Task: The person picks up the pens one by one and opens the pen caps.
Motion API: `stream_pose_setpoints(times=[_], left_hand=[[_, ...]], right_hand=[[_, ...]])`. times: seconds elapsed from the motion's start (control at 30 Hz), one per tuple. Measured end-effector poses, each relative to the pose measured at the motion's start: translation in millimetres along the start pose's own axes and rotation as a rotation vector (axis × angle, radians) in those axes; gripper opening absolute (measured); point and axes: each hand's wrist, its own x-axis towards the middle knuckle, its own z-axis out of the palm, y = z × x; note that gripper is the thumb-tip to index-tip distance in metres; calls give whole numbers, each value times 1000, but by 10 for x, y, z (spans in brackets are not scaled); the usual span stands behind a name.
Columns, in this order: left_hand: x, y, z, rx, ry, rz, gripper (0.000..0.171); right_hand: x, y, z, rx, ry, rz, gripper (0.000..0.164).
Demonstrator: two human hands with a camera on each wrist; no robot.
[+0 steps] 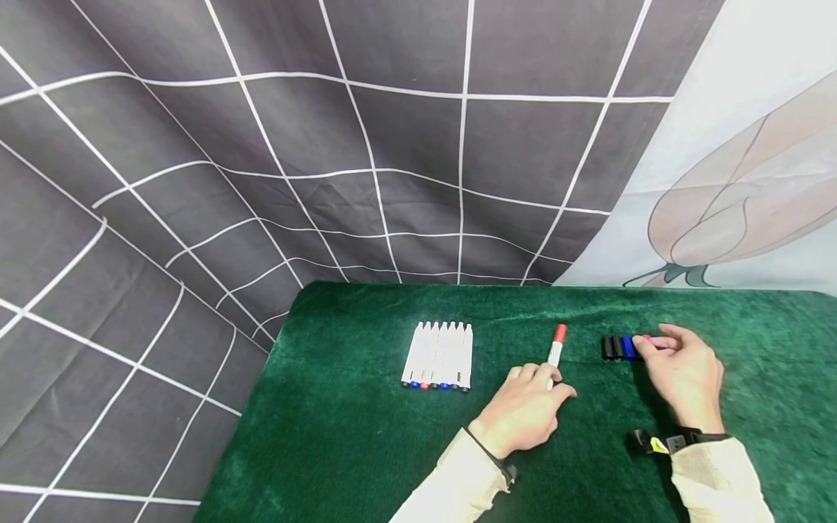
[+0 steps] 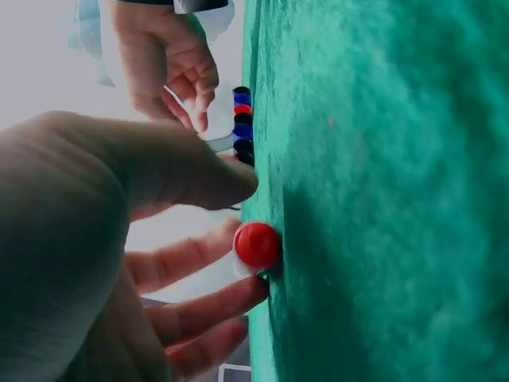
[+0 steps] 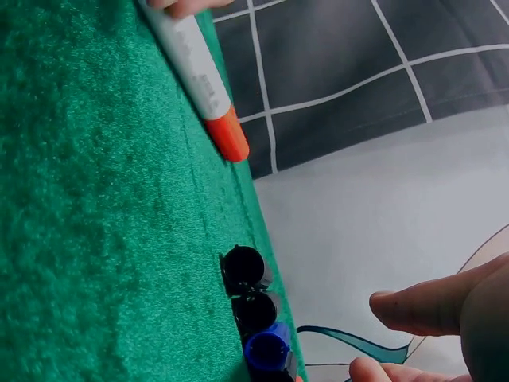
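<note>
A whiteboard marker (image 1: 555, 354) with a white body and red cap lies on the green cloth. My left hand (image 1: 523, 410) rests over its near end. In the left wrist view the marker's round red end (image 2: 258, 245) sits against the fingertips, while the thumb stays apart from it. To the right, a row of loose black, blue and red caps (image 1: 617, 348) lies on the cloth. My right hand (image 1: 685, 370) hovers by the row's right part, hiding some caps. In the right wrist view its thumb and fingers are spread, with nothing seen between them.
Several white capless markers (image 1: 437, 356) lie side by side on the left, coloured ends toward me. Green cloth (image 1: 327, 436) covers the table. Behind it hangs a dark grid curtain (image 1: 418, 131), with a pale patterned cloth (image 1: 739, 167) at the right.
</note>
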Motion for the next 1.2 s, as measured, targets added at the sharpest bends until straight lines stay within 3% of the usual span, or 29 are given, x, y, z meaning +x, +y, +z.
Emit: stream_pose_setpoints(times=[0.13, 0.23, 0.43, 0.6, 0.87, 1.2], left_hand=[[3, -47, 23, 87, 103, -48, 26], [3, -84, 29, 100, 169, -116, 17], [-1, -170, 23, 22, 217, -277, 13], [-20, -238, -2, -42, 265, -353, 15], [-56, -356, -65, -97, 382, -360, 18], [-108, -490, -170, -128, 459, -348, 23]], right_hand=[[-16, -12, 6, -3, 2, -4, 54], [-26, -24, 7, -8, -1, -13, 53], [-62, -89, 27, -8, 0, -94, 47], [-118, -176, 70, -14, 8, -199, 41], [-194, -284, 129, -7, -41, -294, 42], [-263, -390, 238, 106, -229, -418, 41]])
